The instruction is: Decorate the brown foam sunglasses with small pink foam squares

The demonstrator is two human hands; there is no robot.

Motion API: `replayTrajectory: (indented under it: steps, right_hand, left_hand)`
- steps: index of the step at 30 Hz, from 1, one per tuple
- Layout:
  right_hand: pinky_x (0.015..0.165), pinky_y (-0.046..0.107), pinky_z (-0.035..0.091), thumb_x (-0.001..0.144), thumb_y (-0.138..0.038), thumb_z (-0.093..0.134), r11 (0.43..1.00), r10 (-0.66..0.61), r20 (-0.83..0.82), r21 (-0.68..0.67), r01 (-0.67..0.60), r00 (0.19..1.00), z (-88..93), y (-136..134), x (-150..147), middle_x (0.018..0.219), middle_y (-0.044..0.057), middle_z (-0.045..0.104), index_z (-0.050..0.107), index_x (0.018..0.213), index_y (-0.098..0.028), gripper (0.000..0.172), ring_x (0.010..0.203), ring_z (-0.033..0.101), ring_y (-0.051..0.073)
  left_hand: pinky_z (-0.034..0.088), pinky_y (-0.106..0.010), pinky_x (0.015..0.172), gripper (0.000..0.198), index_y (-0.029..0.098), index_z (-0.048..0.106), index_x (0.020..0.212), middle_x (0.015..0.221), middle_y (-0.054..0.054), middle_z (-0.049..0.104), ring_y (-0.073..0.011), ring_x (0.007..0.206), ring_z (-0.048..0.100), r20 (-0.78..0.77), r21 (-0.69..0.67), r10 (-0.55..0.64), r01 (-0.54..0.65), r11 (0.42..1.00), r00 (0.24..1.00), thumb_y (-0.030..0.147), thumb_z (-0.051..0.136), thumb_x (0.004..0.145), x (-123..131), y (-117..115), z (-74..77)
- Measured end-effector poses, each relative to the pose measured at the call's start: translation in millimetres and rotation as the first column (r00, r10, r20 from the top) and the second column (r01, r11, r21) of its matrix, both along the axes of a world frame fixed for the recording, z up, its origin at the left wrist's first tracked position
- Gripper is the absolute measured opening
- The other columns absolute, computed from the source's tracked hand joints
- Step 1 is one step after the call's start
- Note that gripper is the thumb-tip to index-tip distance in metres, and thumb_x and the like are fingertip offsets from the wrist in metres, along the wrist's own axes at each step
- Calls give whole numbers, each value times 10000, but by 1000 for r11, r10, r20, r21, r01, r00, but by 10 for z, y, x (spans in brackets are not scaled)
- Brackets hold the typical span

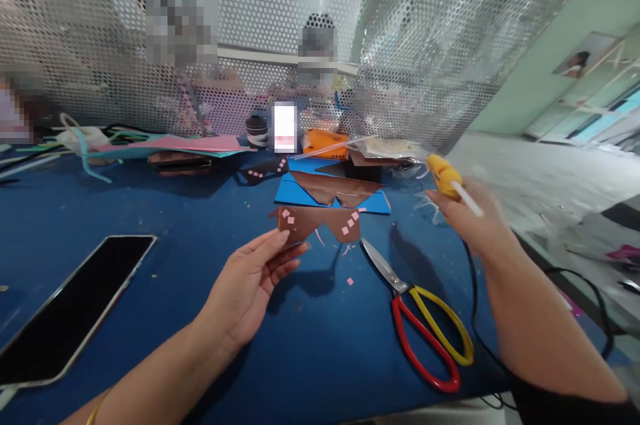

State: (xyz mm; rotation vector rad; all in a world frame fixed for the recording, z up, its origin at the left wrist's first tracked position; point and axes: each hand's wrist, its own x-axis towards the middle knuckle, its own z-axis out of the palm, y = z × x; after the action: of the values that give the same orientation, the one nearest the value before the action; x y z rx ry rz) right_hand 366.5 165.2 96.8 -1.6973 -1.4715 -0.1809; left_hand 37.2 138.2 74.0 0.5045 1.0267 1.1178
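Watching remotely, I've got the left hand [250,285] pinching the brown glasses cutout [323,217] mid-view by its 8 o'clock edge, probably so most pink squares [345,230] stay uncovered. Right hand [475,218] grips the yellow glue gun [443,175] near 3 o'clock, likely held aside for clearance. Scissors [399,287] lie toward 4 o'clock, within easy reach I'd guess.

This looks like a craft workshop: scissors [399,285], yellow glue gun [442,175], coloured sheets [200,143], blue worktable [325,358].
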Motion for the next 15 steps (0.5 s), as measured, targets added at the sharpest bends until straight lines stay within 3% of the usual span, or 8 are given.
replayTrajectory:
  steps: [5, 9, 15]
  right_hand:
    - [565, 307, 293, 726, -357, 712, 973, -145, 131, -158, 165, 981, -206, 147, 431, 543, -21, 460, 665, 653, -154, 221, 617, 469, 152]
    - [544, 299, 258, 680, -309, 765, 938, -212, 187, -238, 253, 959, -402, 175, 596, 525, -57, 360, 575, 573, -187, 250, 580, 439, 151]
    - [524, 304, 283, 769, -498, 647, 911, -121, 223, -362, 198, 967, -414, 165, 671, 511, -50, 359, 527, 556, -210, 378, 582, 499, 154]
  left_hand:
    - [579, -179, 617, 87, 175, 771, 873, 925, -72, 787, -178, 834, 744, -2, -6, 11, -11, 1000, 1000, 147, 731, 801, 3, 8, -5]
    - [576, -181, 613, 84, 176, 773, 865, 939, -77, 788, -175, 822, 743, 3, -19, 6, -6, 1000, 1000, 159, 745, 787, 7, 10, -13]
    - [570, -182, 619, 91, 174, 772, 875, 942, -78, 788, -175, 832, 742, 1, -13, 3, -3, 1000, 1000, 157, 735, 794, 5, 1, -32]
